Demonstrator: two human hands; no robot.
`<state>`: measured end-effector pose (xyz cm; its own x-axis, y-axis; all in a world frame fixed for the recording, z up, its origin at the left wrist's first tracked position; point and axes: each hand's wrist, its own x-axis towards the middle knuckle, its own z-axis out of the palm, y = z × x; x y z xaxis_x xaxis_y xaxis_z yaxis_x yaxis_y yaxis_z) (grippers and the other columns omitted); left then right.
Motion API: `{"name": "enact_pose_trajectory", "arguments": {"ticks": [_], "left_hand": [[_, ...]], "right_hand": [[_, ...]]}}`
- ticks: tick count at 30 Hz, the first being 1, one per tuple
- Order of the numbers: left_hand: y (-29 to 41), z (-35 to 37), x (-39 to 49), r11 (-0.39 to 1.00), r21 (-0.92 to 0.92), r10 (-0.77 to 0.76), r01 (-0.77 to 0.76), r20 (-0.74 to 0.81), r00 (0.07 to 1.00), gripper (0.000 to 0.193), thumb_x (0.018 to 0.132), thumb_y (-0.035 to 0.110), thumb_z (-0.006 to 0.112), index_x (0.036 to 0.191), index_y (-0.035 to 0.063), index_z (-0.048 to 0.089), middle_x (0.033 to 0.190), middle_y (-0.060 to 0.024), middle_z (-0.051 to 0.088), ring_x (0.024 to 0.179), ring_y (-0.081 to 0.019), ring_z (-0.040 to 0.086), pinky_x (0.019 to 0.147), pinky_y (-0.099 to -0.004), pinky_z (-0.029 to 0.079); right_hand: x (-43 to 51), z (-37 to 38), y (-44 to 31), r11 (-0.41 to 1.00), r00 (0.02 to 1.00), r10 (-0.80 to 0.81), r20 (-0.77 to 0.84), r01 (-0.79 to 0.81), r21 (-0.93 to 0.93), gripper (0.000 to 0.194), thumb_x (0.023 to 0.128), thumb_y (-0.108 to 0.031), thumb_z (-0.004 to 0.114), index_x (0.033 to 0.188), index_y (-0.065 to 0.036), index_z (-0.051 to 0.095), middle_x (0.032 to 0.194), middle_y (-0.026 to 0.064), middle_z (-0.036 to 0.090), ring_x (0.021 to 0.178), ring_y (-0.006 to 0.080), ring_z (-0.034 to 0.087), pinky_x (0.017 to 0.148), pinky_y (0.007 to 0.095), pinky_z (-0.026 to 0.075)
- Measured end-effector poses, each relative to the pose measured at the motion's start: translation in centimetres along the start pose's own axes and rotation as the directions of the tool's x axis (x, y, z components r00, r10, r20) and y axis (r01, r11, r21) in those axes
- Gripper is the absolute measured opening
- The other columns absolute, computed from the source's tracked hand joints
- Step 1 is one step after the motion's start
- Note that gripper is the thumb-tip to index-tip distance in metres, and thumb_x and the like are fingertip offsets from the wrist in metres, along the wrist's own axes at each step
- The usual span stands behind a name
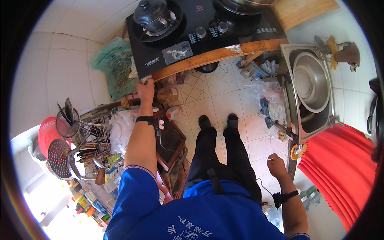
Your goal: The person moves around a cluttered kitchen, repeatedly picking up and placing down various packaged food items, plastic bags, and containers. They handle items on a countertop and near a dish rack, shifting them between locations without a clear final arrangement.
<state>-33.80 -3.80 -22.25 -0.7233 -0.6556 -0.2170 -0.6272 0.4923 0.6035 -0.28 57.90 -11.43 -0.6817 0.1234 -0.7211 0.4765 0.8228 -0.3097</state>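
Note:
My left hand reaches to the front left corner of the black glass gas cooktop, where the wooden counter edge ends. Its fingertips meet a pale crumpled piece at that corner; whether they grip it is hidden. A green plastic bag lies just left of the hand. Low on the right, my right hand hangs with curled fingers above the floor, and nothing plainly shows in it. A dark lidded pot sits on the left burner, and a metal pan on the right one.
A steel sink holding a metal basin stands right, above a red curtain. Strainers, a skimmer and chopsticks crowd the left. Jugs stand on the tiled floor beside a wooden cabinet.

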Motion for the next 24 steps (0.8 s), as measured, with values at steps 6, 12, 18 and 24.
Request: {"name": "enact_pose_trajectory", "arguments": {"ticks": [6,12,18,24], "left_hand": [[-3.1,0.0,-2.2,1.0,-0.027,-0.01,0.009,-0.009,1.0,0.073,0.09,0.045,0.07,0.127,-0.0159,0.058,0.125,-0.0359,0.067,0.116,-0.0494,0.066,0.098,-0.0504,0.052],[-3.8,-1.1,-6.6,0.944,-0.311,-0.104,0.111,0.037,0.994,0.064,0.092,0.042,0.068,0.128,-0.0103,0.061,0.122,-0.0301,0.069,0.109,-0.0422,0.068,0.095,-0.0468,0.052],[-4.3,-2.2,-13.1,0.842,-0.503,-0.143,0.196,0.141,0.98,0.054,0.093,0.038,0.07,0.118,-0.0093,0.062,0.104,-0.0154,0.07,0.09,-0.0256,0.063,0.083,-0.0409,0.052],[-4.1,-2.9,-21.1,0.848,-0.443,-0.241,0.292,0.169,0.956,0.044,0.094,0.032,0.072,0.116,-0.0052,0.065,0.099,-0.0133,0.072,0.085,-0.0209,0.065,0.075,-0.0398,0.053]], "right_hand": [[0.5,-1.0,-0.5,1.0,1.0,-0.017,0.01,0.017,-0.02,0.023,0.095,-0.019,0.07,0.11,-0.002,0.067,0.088,0.022,0.076,0.087,0.0397,0.075,0.082,0.0466,0.059],[1.1,-2.6,-2.1,0.995,0.997,-0.076,0.013,0.077,-0.07,0.024,0.095,-0.02,0.07,0.11,-0.001,0.067,0.089,0.0229,0.076,0.088,0.0402,0.075,0.083,0.047,0.06],[2.3,-3.8,-3.4,0.981,0.987,-0.152,0.047,0.156,-0.119,0.024,0.094,-0.02,0.069,0.109,-0.001,0.067,0.091,0.0246,0.075,0.09,0.0427,0.074,0.083,0.0488,0.059],[4.1,-5.5,-5.4,0.944,0.965,-0.251,0.076,0.261,-0.201,0.024,0.092,-0.017,0.07,0.11,-0.003,0.069,0.1,0.0218,0.076,0.095,0.0375,0.075,0.086,0.044,0.059]]}}
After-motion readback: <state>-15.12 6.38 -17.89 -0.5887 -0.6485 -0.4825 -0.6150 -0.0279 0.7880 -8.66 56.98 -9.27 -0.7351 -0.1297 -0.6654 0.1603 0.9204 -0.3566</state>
